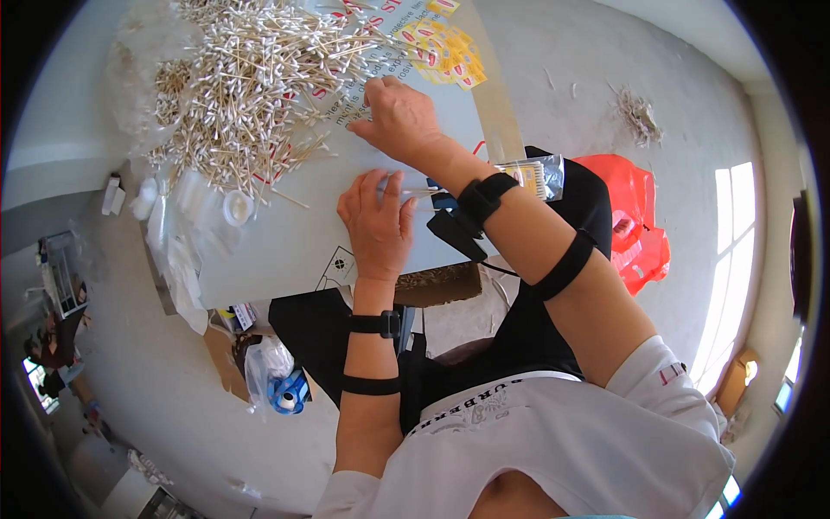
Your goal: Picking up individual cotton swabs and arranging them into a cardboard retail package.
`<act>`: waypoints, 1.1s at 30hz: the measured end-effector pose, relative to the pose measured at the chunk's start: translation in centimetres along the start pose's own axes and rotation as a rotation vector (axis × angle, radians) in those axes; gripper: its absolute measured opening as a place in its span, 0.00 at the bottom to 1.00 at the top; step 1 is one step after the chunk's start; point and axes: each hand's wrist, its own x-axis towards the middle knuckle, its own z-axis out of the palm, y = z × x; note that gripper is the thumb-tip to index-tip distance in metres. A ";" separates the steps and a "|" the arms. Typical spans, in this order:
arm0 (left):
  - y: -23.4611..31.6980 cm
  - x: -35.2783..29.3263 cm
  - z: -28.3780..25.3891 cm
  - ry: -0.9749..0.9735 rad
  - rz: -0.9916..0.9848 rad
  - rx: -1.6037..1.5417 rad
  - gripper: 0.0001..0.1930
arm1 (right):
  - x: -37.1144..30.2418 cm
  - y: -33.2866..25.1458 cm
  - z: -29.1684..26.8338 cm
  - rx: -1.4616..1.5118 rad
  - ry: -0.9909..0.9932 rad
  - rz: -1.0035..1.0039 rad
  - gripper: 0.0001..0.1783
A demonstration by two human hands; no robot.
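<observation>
A large heap of loose cotton swabs (259,86) with white tips and pale sticks covers the far left of the table. My right hand (399,119) is over the table at the heap's right edge. Its fingers are bent, the thumb stands apart from the index finger, and nothing shows between them. Closer to me, my left hand (376,221) rests low on the tabletop with its fingers bent down. A clear plastic bag (421,197) sticks out to the right from under its fingers and thumb; the fingers partly hide it.
Yellow printed cards (445,54) lie at the far right. A filled swab packet (534,177) sits by the right table edge. Clear bags (194,208) and a small round white container (238,208) are at left. A red plastic bag (635,216) lies beyond my leg.
</observation>
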 end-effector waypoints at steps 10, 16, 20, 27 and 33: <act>0.1 0.2 0.0 0.019 0.000 -0.008 0.22 | 3.0 1.2 0.7 0.000 -0.330 0.250 0.11; 0.0 0.1 -0.4 0.011 -0.016 -0.033 0.22 | 3.1 3.1 -2.0 0.194 -0.483 0.092 0.07; 0.1 0.2 -0.3 0.012 -0.016 -0.025 0.22 | 3.2 3.4 -1.4 0.143 -0.210 -0.052 0.05; 0.1 0.1 -0.2 0.008 -0.041 -0.061 0.22 | 4.4 2.6 -0.3 -0.219 -0.288 0.187 0.05; 0.2 0.2 -0.2 0.016 -0.040 -0.057 0.21 | 2.8 2.0 0.7 -0.083 -0.204 -0.093 0.05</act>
